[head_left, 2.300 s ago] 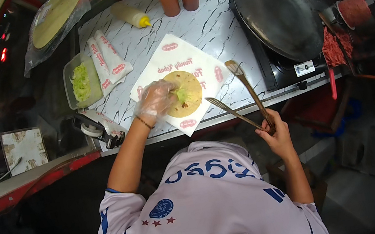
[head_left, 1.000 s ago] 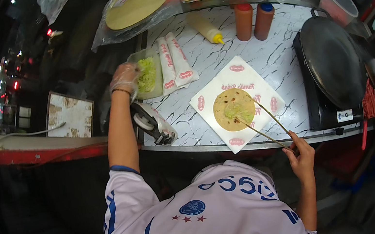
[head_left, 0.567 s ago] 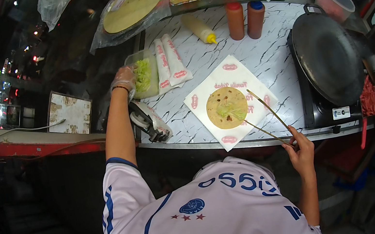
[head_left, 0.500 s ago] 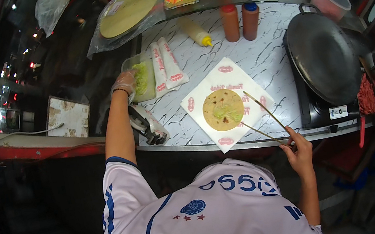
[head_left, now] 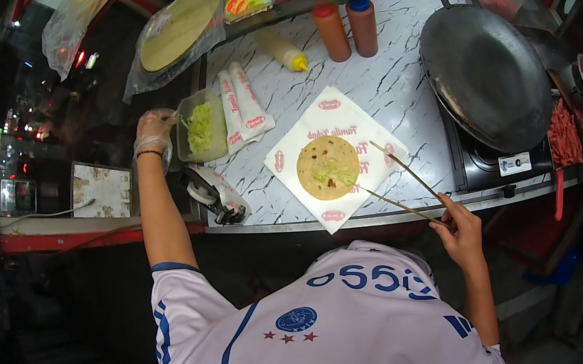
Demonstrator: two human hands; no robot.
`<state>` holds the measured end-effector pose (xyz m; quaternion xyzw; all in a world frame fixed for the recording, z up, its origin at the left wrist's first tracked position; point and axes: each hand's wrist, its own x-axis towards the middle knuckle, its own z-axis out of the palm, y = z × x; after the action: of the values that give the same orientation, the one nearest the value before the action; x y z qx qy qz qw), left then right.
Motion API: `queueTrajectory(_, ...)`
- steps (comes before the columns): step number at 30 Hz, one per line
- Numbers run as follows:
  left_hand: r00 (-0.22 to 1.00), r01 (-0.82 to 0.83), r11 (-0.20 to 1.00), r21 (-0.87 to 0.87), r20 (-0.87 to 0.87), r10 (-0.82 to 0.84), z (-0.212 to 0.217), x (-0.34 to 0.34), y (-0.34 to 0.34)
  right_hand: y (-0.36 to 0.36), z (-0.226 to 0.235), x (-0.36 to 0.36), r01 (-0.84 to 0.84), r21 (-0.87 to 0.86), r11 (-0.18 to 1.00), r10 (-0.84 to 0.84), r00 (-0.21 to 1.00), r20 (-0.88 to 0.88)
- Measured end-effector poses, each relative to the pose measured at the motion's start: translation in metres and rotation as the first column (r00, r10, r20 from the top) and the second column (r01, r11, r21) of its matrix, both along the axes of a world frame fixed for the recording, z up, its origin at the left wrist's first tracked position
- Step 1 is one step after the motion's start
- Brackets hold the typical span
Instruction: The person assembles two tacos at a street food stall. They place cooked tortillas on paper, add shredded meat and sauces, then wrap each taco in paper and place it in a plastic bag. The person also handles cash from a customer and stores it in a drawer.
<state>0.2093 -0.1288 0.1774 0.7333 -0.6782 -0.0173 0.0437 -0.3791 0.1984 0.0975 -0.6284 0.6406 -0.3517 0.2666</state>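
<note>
My left hand (head_left: 155, 132), in a clear plastic glove, is beside the left rim of a clear container (head_left: 216, 110) of shredded lettuce (head_left: 200, 128). The glove and blur hide whether its fingers are closed or touch the rim. My right hand (head_left: 457, 225) grips long thin tongs (head_left: 413, 176), their arms spread apart. One tip reaches the edge of a round flatbread (head_left: 312, 154); the other is over the paper to its right. Some shredded lettuce (head_left: 338, 173) lies on the flatbread, which rests on a white printed wrapping paper (head_left: 321, 217).
A dark griddle pan (head_left: 484, 71) sits on a stove at right, beside raw minced meat (head_left: 563, 131). Sauce bottles (head_left: 332, 34) and two paper-wrapped rolls (head_left: 241, 102) stand or lie behind. Bagged flatbreads (head_left: 182, 28) are farther back. A black-and-white device (head_left: 211, 196) lies near the front edge.
My left hand has moved out of the lettuce container to its left side. The whole view has shifted slightly. My right hand still holds the spread tongs over the flatbread and paper.
</note>
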Motion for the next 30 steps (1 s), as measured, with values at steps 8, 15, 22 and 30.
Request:
queueTrajectory(8, 0.953, 0.153, 0.986, -0.067, -0.252, -0.165, 0.029, -0.054, 0.037, 0.008, 0.002, -0.002, 0.061, 0.011, 0.998, -0.06, 0.998, -0.031)
queueTrajectory(15, 0.721, 0.52, 0.854, 0.013, -0.544, -0.43, -0.076, -0.192, 0.098, 0.012, 0.005, 0.002, 0.019, -0.001, 1.0, -0.019, 0.987, -0.157)
queueTrajectory(22, 0.604, 0.643, 0.762, -0.076, -0.561, -0.566, -0.114, -0.197, 0.125, -0.013, 0.005, 0.027, -0.048, 0.038, 0.998, 0.058, 0.94, -0.337)
queueTrajectory(30, 0.544, 0.591, 0.741, -0.318, -0.522, -0.657, -0.105, -0.189, 0.126, 0.008, 0.053, -0.004, 0.058, -0.004, 0.998, -0.057, 0.974, -0.221)
